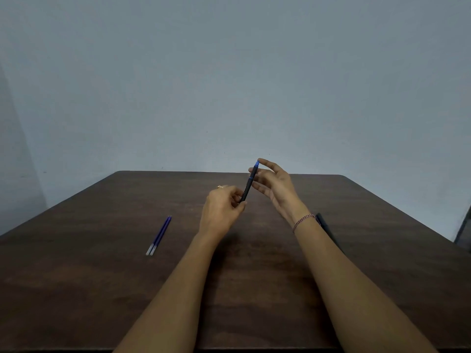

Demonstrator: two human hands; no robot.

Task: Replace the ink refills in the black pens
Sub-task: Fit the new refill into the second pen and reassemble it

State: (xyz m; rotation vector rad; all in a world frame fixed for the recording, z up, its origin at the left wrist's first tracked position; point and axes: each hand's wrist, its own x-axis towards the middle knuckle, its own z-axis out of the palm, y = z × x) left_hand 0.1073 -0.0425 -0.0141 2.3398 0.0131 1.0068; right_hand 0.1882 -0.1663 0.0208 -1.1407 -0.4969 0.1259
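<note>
Over a dark wood-grain table (102,276), the left hand (223,203) curls round the lower end of a slim black pen (247,187) while the right hand (274,183) pinches its blue top. We judge the opening twist is in hand, though the joint is too small to see; next, a steady pull. Left of the pen lie two thin blue refills (159,235); right, a second pen (323,224).

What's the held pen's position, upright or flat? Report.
Nearly upright, leaning slightly right: the left hand pinches the pen low, the right hand pinches its blue top.
</note>
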